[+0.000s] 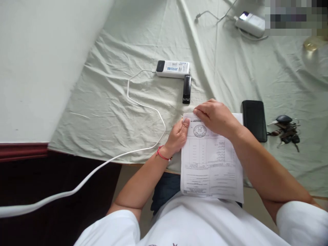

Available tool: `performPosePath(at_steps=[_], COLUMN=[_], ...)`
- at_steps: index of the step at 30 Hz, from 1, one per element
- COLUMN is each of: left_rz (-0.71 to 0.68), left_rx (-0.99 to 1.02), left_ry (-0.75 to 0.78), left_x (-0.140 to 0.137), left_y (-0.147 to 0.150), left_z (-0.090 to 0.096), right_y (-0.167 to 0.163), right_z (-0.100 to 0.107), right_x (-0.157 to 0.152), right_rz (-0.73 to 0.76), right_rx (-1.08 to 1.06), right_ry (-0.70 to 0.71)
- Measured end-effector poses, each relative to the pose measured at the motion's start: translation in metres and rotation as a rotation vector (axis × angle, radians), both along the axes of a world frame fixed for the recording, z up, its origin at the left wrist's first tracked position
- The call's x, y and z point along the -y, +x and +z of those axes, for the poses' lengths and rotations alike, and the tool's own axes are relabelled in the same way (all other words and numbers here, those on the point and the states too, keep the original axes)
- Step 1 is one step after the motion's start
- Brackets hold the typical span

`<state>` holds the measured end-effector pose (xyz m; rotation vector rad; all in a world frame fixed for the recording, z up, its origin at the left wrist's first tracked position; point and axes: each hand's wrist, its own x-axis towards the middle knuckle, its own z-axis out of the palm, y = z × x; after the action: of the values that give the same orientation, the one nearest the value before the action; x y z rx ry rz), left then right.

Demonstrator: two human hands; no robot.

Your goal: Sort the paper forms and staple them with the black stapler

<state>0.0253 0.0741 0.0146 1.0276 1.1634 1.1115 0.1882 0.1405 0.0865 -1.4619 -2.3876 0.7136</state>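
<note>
Several printed sheets are stacked together, with a round stamp near the end farthest from me and their near end over my lap. Their left edge is gripped by my left hand, thumb on top; a red string bracelet is on that wrist. My right hand is closed at the far edge, its fingertips pinching the paper near the top corner. Just beyond my hands lies a black stapler, its far end against a white power bank.
A white cable runs from the power bank off to the left. On the right lie a black wallet-like case and a bunch of keys. Another white power bank sits farther back on the wrinkled green cloth.
</note>
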Motion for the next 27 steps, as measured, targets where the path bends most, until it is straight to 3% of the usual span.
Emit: performPosePath(at_steps=[4,7,11,16,21,27], left_rz=[-0.011,0.064,0.128,0.062,0.102,0.080], left_rx=[0.096,0.128,-0.066,-0.447,-0.715,-0.722], left_ry=[-0.101,-0.185,-0.247,-0.180,-0.092,-0.147], left_x=[-0.002,-0.005,-0.017,-0.040,-0.066,-0.084], left_y=[0.002,0.002,-0.002,-0.008,-0.011,-0.012], left_z=[0.003,0.005,0.011,0.021,0.016,0.013], right_y=[0.005,0.004,-0.001,-0.011,-0.018,-0.020], right_z=[-0.006,-0.016,-0.028,-0.034,-0.037,-0.041], right_x=[-0.013,-0.026,-0.044,-0.061,-0.073,-0.082], right_rz=[-0.042,-0.046,-0.026,-0.011,-0.012,0.011], right_rx=[-0.038,-0.052,0.028,0.133,0.149,0.201], right_ry=[-0.186,-0.242,-0.197,-0.093,-0.045,0.004])
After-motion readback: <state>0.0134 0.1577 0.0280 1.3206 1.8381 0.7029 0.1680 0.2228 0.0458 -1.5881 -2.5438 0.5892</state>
